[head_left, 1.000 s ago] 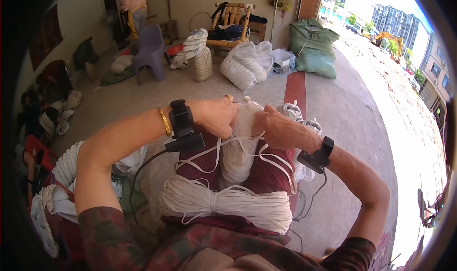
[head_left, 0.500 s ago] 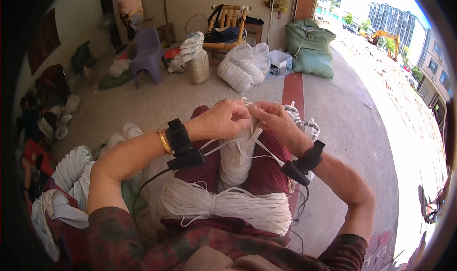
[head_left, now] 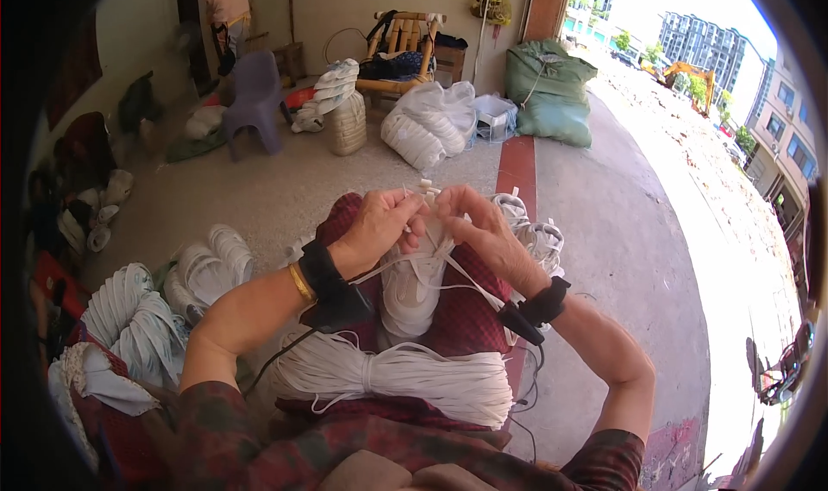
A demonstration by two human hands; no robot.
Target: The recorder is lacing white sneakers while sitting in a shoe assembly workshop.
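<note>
Concrete floor [head_left: 276, 185] behind, a white shoe [head_left: 410, 299] lies beneath left fingers [head_left: 402, 207] and right fingers [head_left: 464, 199] — both pinching lace [head_left: 472, 279].

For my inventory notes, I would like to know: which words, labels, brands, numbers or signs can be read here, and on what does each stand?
None can be read.
White sneaker: no legible lettering.
White lace bundle: no lettering visible.
Green sack: no legible marking.
Yellow excavator and tall apartment building: any lettering is too small to read.
</note>
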